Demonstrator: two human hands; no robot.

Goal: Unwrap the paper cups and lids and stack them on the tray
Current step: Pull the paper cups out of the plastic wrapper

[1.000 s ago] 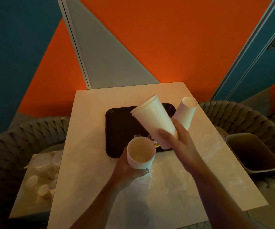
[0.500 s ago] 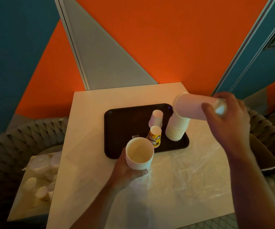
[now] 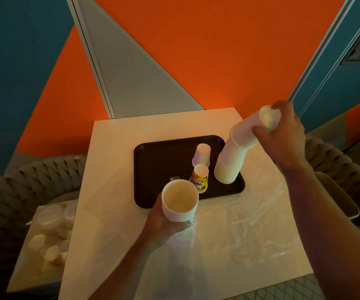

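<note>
A clear plastic wrapper (image 3: 235,226) is spread flat over the near part of the white table (image 3: 114,169). Just above its left edge, an upright white cup (image 3: 179,200) with its mouth open to the camera is gripped by the left hand (image 3: 164,224), fingers curled under and around its wall. Beyond it, a dark tray (image 3: 153,161) carries a yellow printed cup (image 3: 199,178) and a pale inverted cup (image 3: 201,154). At the tray's right corner a tall stack of cups (image 3: 228,165) is seen standing, rims down. A further batch of cups (image 3: 250,128) is held tilted on its top by the right hand (image 3: 287,135), thumb and fingers wrapped round it.
</note>
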